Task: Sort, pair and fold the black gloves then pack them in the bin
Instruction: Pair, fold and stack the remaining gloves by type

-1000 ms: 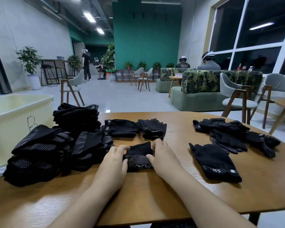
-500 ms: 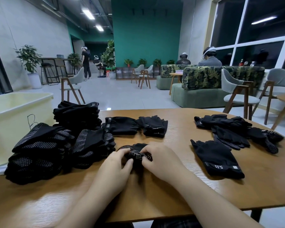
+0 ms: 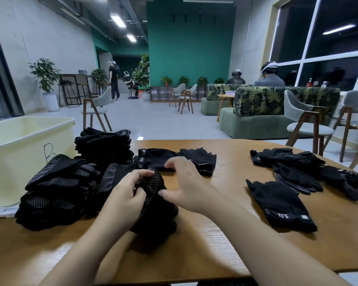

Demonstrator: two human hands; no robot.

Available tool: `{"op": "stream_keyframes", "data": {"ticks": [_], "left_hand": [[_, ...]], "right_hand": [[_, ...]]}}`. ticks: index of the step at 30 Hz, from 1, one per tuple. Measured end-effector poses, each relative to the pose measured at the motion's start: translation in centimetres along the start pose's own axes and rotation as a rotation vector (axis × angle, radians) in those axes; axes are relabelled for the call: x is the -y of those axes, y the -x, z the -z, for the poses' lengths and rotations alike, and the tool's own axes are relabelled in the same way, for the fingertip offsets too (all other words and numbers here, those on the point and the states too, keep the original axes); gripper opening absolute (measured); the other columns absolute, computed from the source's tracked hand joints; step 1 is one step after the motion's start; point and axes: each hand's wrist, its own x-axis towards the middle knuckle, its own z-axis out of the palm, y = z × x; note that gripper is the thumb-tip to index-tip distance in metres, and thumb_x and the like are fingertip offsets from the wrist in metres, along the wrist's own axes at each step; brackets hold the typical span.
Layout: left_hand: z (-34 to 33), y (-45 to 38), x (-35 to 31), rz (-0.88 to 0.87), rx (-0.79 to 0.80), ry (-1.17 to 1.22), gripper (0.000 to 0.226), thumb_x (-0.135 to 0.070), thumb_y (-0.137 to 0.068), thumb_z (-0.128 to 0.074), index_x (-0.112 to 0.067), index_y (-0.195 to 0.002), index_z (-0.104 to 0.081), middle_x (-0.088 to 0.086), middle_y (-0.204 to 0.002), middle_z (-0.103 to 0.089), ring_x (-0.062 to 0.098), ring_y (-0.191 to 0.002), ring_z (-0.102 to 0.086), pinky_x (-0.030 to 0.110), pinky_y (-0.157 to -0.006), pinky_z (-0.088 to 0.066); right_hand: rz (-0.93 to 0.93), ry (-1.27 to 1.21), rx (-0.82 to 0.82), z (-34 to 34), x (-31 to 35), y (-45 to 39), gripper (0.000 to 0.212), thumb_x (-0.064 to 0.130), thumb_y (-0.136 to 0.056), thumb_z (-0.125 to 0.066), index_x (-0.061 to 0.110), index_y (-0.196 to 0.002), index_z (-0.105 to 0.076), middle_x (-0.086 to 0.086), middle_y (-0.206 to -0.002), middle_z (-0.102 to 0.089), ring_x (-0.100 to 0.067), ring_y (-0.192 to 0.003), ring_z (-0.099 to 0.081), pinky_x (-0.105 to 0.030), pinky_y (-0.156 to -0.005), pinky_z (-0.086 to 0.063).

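Folding: the left hand (image 3: 124, 200) clutches a black dot-palmed glove bundle (image 3: 153, 203) on the wooden tabletop (image 3: 215, 244).
Right hand (image 3: 186, 182): fingers spread, seemingly just touching it.
Next: pack into the pale-yellow plastic bin (image 3: 19, 141), far left.

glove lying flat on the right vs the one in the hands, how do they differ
The flat glove lies spread out and untouched on the table; the held glove is bunched into a bundle, gripped by the left hand with the right hand against it. The flat glove shows plain black fabric and a 5.11 cuff label; the held glove shows its dotted grip side. Both are black.
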Motion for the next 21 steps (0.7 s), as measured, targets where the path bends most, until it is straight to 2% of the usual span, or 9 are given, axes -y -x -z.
{"op": "stream_keyframes", "data": {"ticks": [2,5,7,9,11,12,16,19,21], "left_hand": [[1.1,0.1,-0.1,-0.019,0.073,0.019,0.045,0.007,-0.089,-0.043,-0.031,-0.104,-0.062,-0.012,-0.077,-0.062,-0.007,-0.057,-0.053,0.013,-0.056,-0.039],[2.4,0.3,0.5,-0.03,0.149,0.039,0.044,0.006,-0.092,-0.042,-0.03,-0.104,-0.063,-0.023,-0.072,-0.064,-0.009,-0.055,-0.053,0.01,-0.052,-0.04],[3.1,0.4,0.8,-0.028,0.172,0.059,0.044,0.003,-0.094,-0.042,-0.034,-0.103,-0.064,-0.024,-0.078,-0.066,-0.003,-0.058,-0.055,0.009,-0.054,-0.041],[3.6,0.7,1.3,-0.027,0.18,0.084,0.047,0.001,-0.095,-0.042,-0.04,-0.102,-0.063,-0.016,-0.092,-0.068,0.009,-0.073,-0.063,0.023,-0.068,-0.052],[3.9,0.8,1.8,-0.02,0.166,0.104,0.045,-0.002,-0.095,-0.045,-0.044,-0.1,-0.062,-0.008,-0.102,-0.067,0.019,-0.086,-0.065,0.04,-0.079,-0.054],[4.0,0.9,1.9,-0.023,0.153,0.116,0.042,-0.004,-0.095,-0.048,-0.043,-0.097,-0.061,-0.007,-0.102,-0.067,0.019,-0.087,-0.064,0.043,-0.08,-0.054],[4.6,1.3,2.5,-0.045,0.183,0.149,0.014,-0.022,-0.086,-0.062,-0.036,-0.087,-0.06,-0.009,-0.097,-0.066,0.018,-0.085,-0.063,0.037,-0.08,-0.054],[4.9,1.7,3.3,-0.016,0.241,0.001,0.027,-0.013,-0.087,-0.062,-0.04,-0.089,-0.063,-0.019,-0.08,-0.064,0.001,-0.066,-0.057,0.021,-0.066,-0.048],[5.0,1.9,3.6,0.009,0.208,-0.077,0.035,-0.009,-0.088,-0.06,-0.043,-0.09,-0.066,-0.029,-0.078,-0.062,-0.004,-0.067,-0.056,0.016,-0.065,-0.045]], "right_hand": [[-0.012,-0.083,0.119,0.2,0.6,-0.8,0.083,0.034,-0.079,-0.072,0.025,-0.145,-0.022,0.009,-0.143,-0.036,-0.007,-0.133,-0.027,-0.028,-0.111,-0.027],[-0.025,-0.164,0.254,-0.2,1.2,-1.9,0.091,0.036,-0.078,-0.074,0.031,-0.148,-0.015,0.012,-0.139,-0.043,-0.005,-0.132,-0.032,-0.027,-0.108,-0.029],[-0.045,-0.161,0.281,-0.6,1.3,-2.4,0.077,0.039,-0.077,-0.075,0.03,-0.14,-0.033,0.009,-0.131,-0.05,-0.006,-0.124,-0.043,-0.028,-0.104,-0.036],[-0.048,-0.165,0.267,-1.0,1.5,-2.6,0.053,0.04,-0.077,-0.075,0.024,-0.122,-0.053,0.007,-0.115,-0.06,-0.007,-0.108,-0.055,-0.029,-0.094,-0.046],[-0.047,-0.178,0.233,-1.4,1.6,-2.6,0.037,0.039,-0.079,-0.073,0.018,-0.105,-0.059,0.002,-0.1,-0.063,-0.012,-0.092,-0.059,-0.03,-0.081,-0.047],[-0.045,-0.185,0.217,-1.6,1.6,-2.5,0.032,0.038,-0.081,-0.072,0.016,-0.1,-0.059,0.0,-0.095,-0.063,-0.013,-0.087,-0.058,-0.029,-0.076,-0.047],[-0.059,-0.259,0.211,-2.7,1.3,-2.1,0.017,0.03,-0.091,-0.06,0.02,-0.101,-0.05,0.012,-0.087,-0.057,-0.005,-0.083,-0.055,-0.026,-0.077,-0.046],[-0.085,-0.337,0.186,-3.5,1.2,-1.9,0.014,0.029,-0.094,-0.055,0.025,-0.105,-0.046,0.014,-0.083,-0.055,-0.005,-0.083,-0.055,-0.03,-0.081,-0.048],[-0.083,-0.382,0.156,-3.9,1.1,-2.0,0.014,0.028,-0.095,-0.054,0.025,-0.106,-0.046,0.014,-0.083,-0.056,-0.004,-0.082,-0.055,-0.03,-0.082,-0.048]]}}
